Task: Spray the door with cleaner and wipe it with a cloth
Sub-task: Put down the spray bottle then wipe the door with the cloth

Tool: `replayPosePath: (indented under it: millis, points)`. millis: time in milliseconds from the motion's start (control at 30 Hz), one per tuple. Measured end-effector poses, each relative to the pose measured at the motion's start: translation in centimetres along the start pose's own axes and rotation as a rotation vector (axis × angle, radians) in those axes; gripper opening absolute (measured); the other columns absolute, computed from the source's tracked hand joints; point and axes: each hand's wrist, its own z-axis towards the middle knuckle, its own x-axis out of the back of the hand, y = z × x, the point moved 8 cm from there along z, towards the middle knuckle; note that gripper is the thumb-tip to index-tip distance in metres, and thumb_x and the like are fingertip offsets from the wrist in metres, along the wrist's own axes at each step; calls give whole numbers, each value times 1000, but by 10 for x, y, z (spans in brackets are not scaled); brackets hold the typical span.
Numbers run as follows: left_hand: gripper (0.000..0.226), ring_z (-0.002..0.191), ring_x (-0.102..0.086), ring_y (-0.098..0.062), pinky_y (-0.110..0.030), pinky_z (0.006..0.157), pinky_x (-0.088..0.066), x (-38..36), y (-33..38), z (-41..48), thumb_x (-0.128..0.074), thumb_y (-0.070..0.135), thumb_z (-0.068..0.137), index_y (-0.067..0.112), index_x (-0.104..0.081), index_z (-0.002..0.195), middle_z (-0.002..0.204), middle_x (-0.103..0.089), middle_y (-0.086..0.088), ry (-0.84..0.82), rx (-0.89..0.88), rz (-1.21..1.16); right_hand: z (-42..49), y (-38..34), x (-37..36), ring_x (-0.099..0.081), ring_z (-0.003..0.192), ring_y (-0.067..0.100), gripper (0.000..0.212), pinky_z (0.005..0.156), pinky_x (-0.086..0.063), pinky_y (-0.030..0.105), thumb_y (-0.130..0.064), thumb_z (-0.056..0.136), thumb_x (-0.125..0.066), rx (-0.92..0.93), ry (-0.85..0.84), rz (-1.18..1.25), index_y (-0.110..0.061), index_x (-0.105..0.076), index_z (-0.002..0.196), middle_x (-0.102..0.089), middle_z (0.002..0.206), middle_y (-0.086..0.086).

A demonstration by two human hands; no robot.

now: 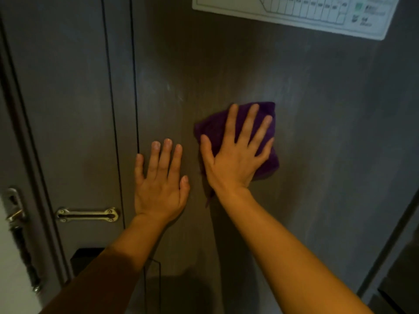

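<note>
A dark grey-brown door [317,137] fills most of the view, with faint pale streaks on its surface. My right hand [235,155] lies flat with fingers spread on a folded purple cloth [269,164], pressing it against the door at mid height. My left hand [158,184] rests flat on the bare door just left of the cloth, fingers apart, holding nothing. No spray bottle is in view.
A white laminated floor-plan sign [294,12] is fixed to the door at the top right. On the left, a metal door guard bar [87,214] and a latch plate [14,209] sit on the frame. A dark box [84,259] is mounted low on the left.
</note>
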Motion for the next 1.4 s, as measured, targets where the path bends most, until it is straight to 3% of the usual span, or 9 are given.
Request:
replayPosePath:
  millis: [233,467,767,900,967,1033,1167,1300,1400]
  points:
    - [82,156,17,-20,-47,125,14,-2,-1,0,-35,45,97,12,7,159,168,12,-1,-42,-14,-28,-54,16,-16,-18,155,35,69,120,-24,59,-64,99,-42,501,68,-75,-33,-24,158,-17,166,2]
    - [82,153,24,-18,-45,123,19,-7,-1,0,-35,45,98,14,11,159,166,18,-1,-113,-21,-27,-107,47,-38,-6,158,18,59,118,-19,43,-42,104,-44,503,56,-44,-28,-23,158,-30,161,0]
    - [80,155,11,-21,-48,125,11,8,-4,-2,-50,31,94,10,-11,161,170,-9,-12,-150,-23,-234,-192,96,-42,-9,158,14,67,107,-30,32,-9,94,-63,192,-323,268,-21,-37,154,-29,164,3]
    - [63,153,-25,-32,-47,125,-20,24,15,-38,-55,16,89,0,-42,148,160,-36,-19,-103,-67,-626,-247,127,-23,-22,156,15,52,121,-27,31,-20,103,-51,-185,-447,366,-18,-40,154,-29,165,1]
    - [45,134,-51,-35,-41,115,-36,31,40,-85,-52,14,91,-2,-59,132,139,-58,-22,-123,-83,-836,-279,144,-2,-26,154,14,51,122,-27,30,-22,104,-48,-348,-472,387,-17,-40,154,-28,165,-2]
    - [34,110,-62,-30,-38,102,-47,21,76,-149,-51,23,95,5,-67,118,116,-68,-14,-345,81,-1024,-311,154,25,-26,154,14,52,121,-28,30,-27,104,-46,-424,-516,352,-18,-38,155,-27,165,-4]
    - [13,95,-62,-17,-37,92,-50,36,171,-291,-59,36,94,25,-66,96,94,-68,5,-1108,840,-1518,-374,170,94,-25,155,14,52,124,-27,34,-26,104,-46,-514,-576,284,-17,-38,155,-29,164,-3]
    - [36,120,-64,-17,-27,99,-53,118,253,-376,-45,27,105,10,-63,131,128,-70,-9,-1568,1266,-1851,-427,193,180,-25,154,16,52,122,-27,34,-31,103,-44,-635,-551,147,-17,-40,154,-31,164,1]
    - [42,130,-59,-16,-33,110,-44,188,294,-414,-44,26,103,10,-57,140,141,-63,-8,-1811,1355,-1992,-464,209,251,-12,156,12,67,123,-20,27,-52,98,-27,-716,-583,46,-18,-35,156,-21,166,-3]
